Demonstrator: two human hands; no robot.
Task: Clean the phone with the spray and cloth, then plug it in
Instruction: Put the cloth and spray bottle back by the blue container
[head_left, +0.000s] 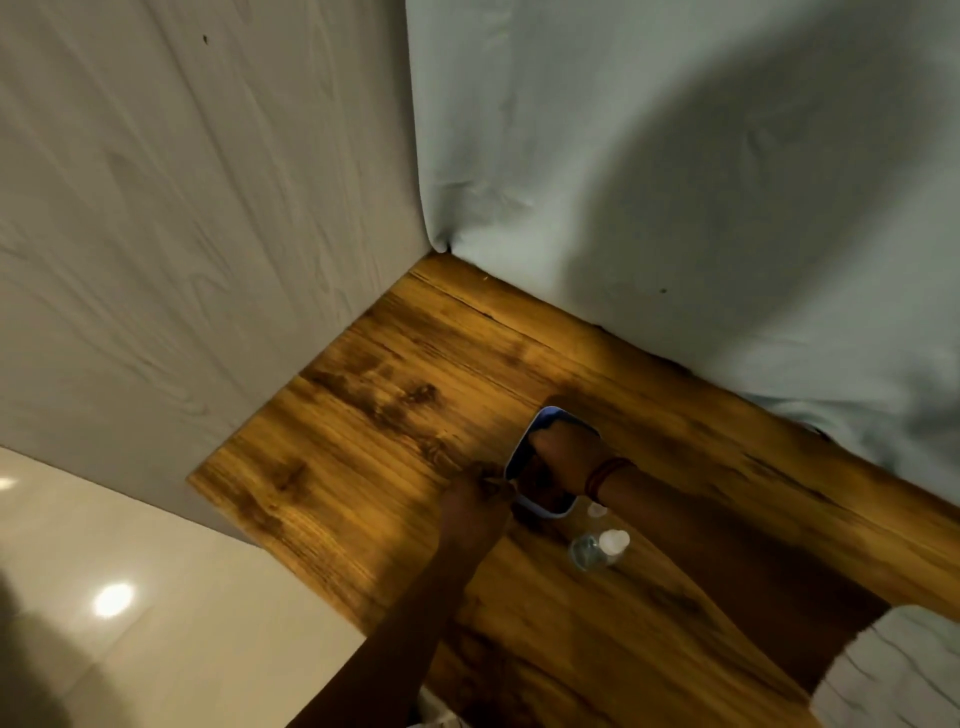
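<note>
The phone (521, 453), in a pale blue case, lies flat on the wooden table (395, 395). My right hand (563, 457), with red thread bands at the wrist, is bunched into a fist and presses down on the screen; a dark cloth (548, 425) seems to be wadded under its fingers, though the light is dim. Fingertips of my left hand (475, 506) pinch the phone's near left edge. A small clear spray bottle (597, 548) with a white top lies on its side just to the right of the phone. No cable or charger is visible.
A small clear cap (596, 510) sits between the phone and the bottle. A pale wood-grain panel (182, 234) borders the table on the left and a light cloth backdrop (675, 182) hangs behind it. Glossy floor tiles (130, 597) lie beyond the table's left edge.
</note>
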